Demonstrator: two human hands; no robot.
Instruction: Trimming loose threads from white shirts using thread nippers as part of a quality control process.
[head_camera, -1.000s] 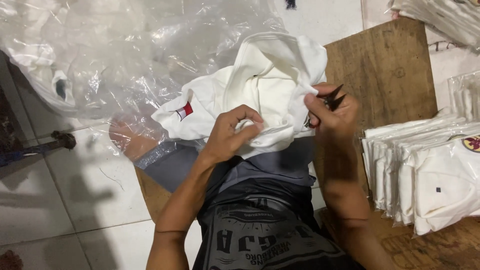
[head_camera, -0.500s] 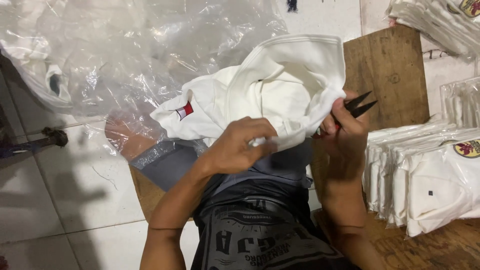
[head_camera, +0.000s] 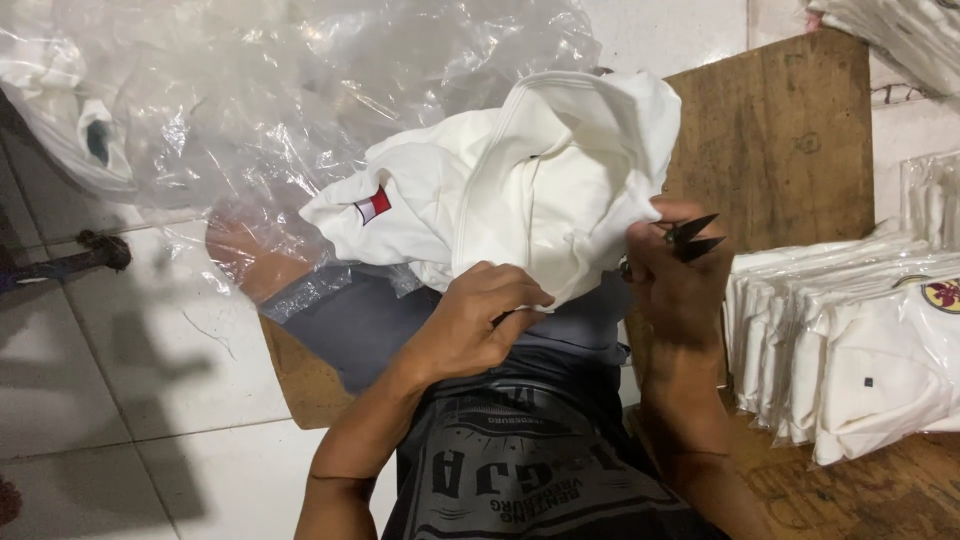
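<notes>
The crumpled white cotton garment (head_camera: 520, 180) is plain off-white all over, save for a small flag-like patch (head_camera: 372, 207) of red, white and dark blue at its 9 o'clock side. The small pointed thread snips (head_camera: 690, 238) at its 3 o'clock edge are black. The clear crinkled plastic sheeting (head_camera: 250, 90) at 10 o'clock is colourless with white glare. The bare wooden table (head_camera: 790, 130) is mid-brown with darker stains. The stack of bagged folded shirts (head_camera: 850, 350) at 4 o'clock is cream-white, one with a round maroon-and-yellow badge. The glossy tiled floor (head_camera: 130, 340) is pale grey-white. The printed T-shirt (head_camera: 520, 470) at 6 o'clock is charcoal with grey lettering.
</notes>
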